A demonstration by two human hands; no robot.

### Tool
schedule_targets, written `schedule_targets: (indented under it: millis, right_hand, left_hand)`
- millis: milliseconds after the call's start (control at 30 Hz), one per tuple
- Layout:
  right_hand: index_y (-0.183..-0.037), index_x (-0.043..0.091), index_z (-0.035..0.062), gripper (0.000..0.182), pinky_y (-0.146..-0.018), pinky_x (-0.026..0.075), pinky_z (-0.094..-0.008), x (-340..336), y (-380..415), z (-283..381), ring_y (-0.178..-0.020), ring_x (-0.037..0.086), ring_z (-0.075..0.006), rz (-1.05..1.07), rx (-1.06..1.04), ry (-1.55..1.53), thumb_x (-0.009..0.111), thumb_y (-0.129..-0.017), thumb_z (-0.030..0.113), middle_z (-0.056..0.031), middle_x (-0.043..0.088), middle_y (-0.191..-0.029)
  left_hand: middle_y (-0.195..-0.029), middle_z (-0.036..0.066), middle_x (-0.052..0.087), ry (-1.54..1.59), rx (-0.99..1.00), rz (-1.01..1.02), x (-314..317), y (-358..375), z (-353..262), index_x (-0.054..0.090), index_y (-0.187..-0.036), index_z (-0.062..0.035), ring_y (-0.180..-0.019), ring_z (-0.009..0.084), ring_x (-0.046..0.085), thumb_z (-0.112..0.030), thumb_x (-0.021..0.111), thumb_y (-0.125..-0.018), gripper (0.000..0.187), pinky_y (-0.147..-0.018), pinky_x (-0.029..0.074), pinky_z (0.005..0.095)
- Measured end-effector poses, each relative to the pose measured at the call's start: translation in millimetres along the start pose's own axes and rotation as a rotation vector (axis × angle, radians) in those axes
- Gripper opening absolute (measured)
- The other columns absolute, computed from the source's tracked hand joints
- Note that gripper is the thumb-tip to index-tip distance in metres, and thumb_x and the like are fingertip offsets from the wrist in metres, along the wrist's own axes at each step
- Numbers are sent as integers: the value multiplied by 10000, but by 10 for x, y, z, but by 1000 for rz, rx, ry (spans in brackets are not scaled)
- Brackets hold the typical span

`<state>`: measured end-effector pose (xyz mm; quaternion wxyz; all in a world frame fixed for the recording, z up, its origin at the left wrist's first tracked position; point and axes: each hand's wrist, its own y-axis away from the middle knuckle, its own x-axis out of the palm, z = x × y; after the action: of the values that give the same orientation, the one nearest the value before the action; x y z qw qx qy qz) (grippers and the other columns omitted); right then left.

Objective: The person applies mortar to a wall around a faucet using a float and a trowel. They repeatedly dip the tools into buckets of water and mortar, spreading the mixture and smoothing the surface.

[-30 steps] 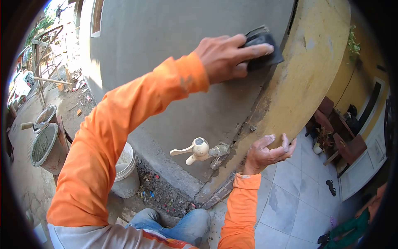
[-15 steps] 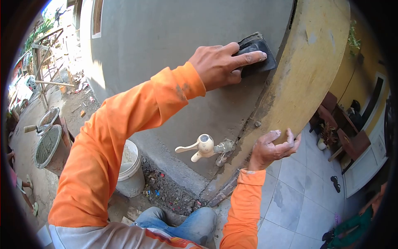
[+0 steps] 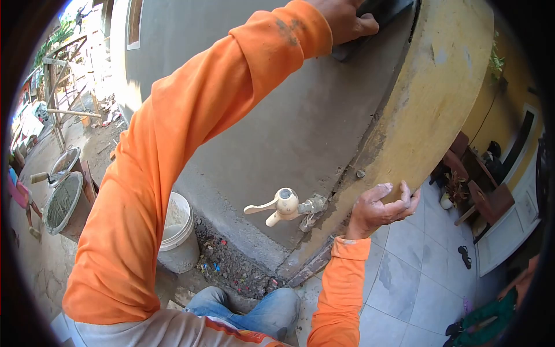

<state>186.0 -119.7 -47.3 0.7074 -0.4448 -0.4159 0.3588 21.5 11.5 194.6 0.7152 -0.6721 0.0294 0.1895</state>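
Float: black, at top of view, partly cut off; looks laid against grey wall, nr yellow edge.
L hand: closed on float, thumb visible; some fingers out of frame.
R hand: half-curled, fingertips apart, nothing seen in it, beside yellow edge.
Tap: cream, juts out lower down, btwn R hand and white pail.
Technique: float face best flush w/ wall, pressure light + even, so corners don't gouge. Strokes nr seam probably want easing off; a hard push could chip the border or smear yellow edge. Steady wrist helps w/ uniform finish.
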Motion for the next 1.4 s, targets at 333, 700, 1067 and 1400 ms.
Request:
schedule_targets:
  millis: [333,700,1067,1400]
  right_hand:
    - [-1096,493,1,295,-963,376,-481,-8,22,-55,-1168,439,-406,23,-52,-31,530,-807,43,-267,427,-1233]
    - [-1116,492,11,315,-974,370,-473,-1,35,-69,-1180,431,-405,21,-44,-22,533,-808,60,-276,418,-1240]
    - [-1108,488,13,295,-966,374,-477,0,37,-89,-1182,427,-393,24,-49,-35,524,-820,65,-268,412,-1244]
    - [-1085,489,15,272,-964,371,-476,16,37,-37,-1167,443,-390,-13,-51,-14,514,-816,38,-260,429,-1224]
  left_hand:
    - [-757,22,456,-190,473,662,251,3004,442,353,-1385,-407,-602,173,543,-204,621,-795,678,-514,472,324]
    - [-641,33,394,-183,371,122,209,1718,91,562,-1274,-186,-476,208,422,-99,697,-631,662,-439,378,331]
    - [-652,-5,396,-146,534,299,266,2261,302,501,-1343,-295,-487,135,436,-127,665,-687,696,-435,351,284]
    - [-710,21,444,-35,-41,327,784,3942,113,609,-1197,-272,-543,181,513,-424,688,-737,491,-500,436,329]
